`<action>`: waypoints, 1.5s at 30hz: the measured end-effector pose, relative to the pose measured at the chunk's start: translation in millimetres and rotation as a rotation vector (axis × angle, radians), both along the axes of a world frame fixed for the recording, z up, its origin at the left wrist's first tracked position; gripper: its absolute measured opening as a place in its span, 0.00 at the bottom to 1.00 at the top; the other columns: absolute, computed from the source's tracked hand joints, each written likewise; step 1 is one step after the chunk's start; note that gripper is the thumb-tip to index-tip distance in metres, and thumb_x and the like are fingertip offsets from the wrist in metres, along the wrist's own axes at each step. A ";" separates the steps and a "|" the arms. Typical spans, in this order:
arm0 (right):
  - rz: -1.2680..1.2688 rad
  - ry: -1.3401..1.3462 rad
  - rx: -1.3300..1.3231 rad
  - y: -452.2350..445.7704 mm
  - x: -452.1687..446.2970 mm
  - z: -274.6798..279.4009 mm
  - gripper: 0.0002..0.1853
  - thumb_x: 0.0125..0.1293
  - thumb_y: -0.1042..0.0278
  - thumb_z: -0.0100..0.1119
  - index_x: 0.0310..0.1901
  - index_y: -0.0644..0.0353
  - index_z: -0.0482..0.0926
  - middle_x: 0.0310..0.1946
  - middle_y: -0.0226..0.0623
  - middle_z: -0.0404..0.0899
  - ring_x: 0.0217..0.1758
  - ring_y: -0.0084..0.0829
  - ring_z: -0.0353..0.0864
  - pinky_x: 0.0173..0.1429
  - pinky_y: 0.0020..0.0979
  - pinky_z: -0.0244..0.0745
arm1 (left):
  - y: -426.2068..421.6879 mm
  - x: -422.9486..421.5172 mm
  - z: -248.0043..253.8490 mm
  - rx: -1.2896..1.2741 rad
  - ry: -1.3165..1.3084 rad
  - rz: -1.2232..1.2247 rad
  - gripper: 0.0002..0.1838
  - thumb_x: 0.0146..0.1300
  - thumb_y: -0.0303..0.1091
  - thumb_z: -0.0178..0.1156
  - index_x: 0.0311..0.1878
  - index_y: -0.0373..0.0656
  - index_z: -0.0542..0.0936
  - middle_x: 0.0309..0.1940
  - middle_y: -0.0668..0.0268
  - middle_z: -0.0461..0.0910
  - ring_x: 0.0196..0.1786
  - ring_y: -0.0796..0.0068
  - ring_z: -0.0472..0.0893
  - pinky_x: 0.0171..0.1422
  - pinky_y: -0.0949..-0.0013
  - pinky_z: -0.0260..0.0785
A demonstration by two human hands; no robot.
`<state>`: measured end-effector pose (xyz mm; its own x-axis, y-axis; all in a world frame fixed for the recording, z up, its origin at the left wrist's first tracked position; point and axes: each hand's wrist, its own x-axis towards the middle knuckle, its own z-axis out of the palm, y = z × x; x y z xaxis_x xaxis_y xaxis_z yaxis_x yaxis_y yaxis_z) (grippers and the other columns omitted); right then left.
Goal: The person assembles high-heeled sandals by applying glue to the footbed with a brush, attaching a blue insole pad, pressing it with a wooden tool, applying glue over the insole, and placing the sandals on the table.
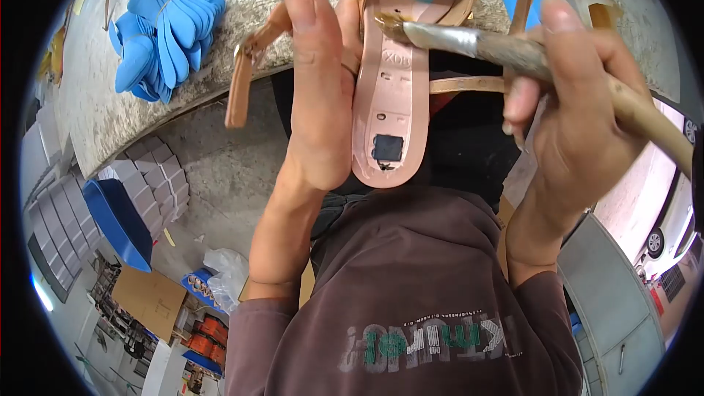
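A pink sandal (396,117) with tan straps is held over the table's near edge, its footbed facing me and its heel end toward my body. A dark square patch (387,148) sits in the heel area. My left hand (319,88) grips the sandal along its left side, thumb extended and the other fingers mostly hidden behind. The buckled strap (238,81) hangs to the left of that thumb. In my right hand (587,95) is a paintbrush (506,51) with a wooden handle and metal collar. Its bristles touch or hover just over the footbed near the front straps; I cannot tell which.
Bundled blue insoles (172,26) lie on the worn table (88,117) at the upper left. Stacked white boxes (158,176), a blue bin (121,224) and a cardboard sheet (150,301) are on the floor side at left. A grey metal cabinet (612,301) stands at right.
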<state>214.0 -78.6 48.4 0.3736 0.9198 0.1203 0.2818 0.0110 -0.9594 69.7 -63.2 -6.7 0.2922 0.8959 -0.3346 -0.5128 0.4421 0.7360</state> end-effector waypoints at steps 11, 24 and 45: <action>0.304 0.054 0.135 -55.0 14.6 7.6 0.15 0.73 0.68 0.48 0.28 0.66 0.72 0.19 0.46 0.75 0.08 0.16 0.65 0.13 0.18 0.61 | 3.2 -3.5 -6.8 0.140 0.295 0.042 0.51 0.72 0.70 0.29 0.71 0.22 0.55 0.69 0.52 0.63 0.69 0.70 0.66 0.74 0.72 0.54; 0.774 -0.347 0.369 12.5 39.2 24.1 0.15 0.47 0.64 0.76 0.21 0.60 0.76 0.19 0.41 0.80 0.19 0.31 0.80 0.25 0.24 0.74 | 10.3 -1.6 10.3 0.143 0.069 -0.231 0.50 0.70 0.72 0.29 0.75 0.32 0.47 0.74 0.56 0.51 0.74 0.67 0.57 0.78 0.69 0.47; 0.567 -0.552 0.380 -55.9 37.7 15.1 0.15 0.52 0.74 0.74 0.40 0.70 0.82 0.43 0.54 0.82 0.40 0.41 0.86 0.39 0.33 0.83 | -19.2 18.5 -8.7 0.149 0.009 0.126 0.50 0.68 0.74 0.26 0.78 0.41 0.36 0.64 0.59 0.67 0.60 0.70 0.72 0.61 0.67 0.67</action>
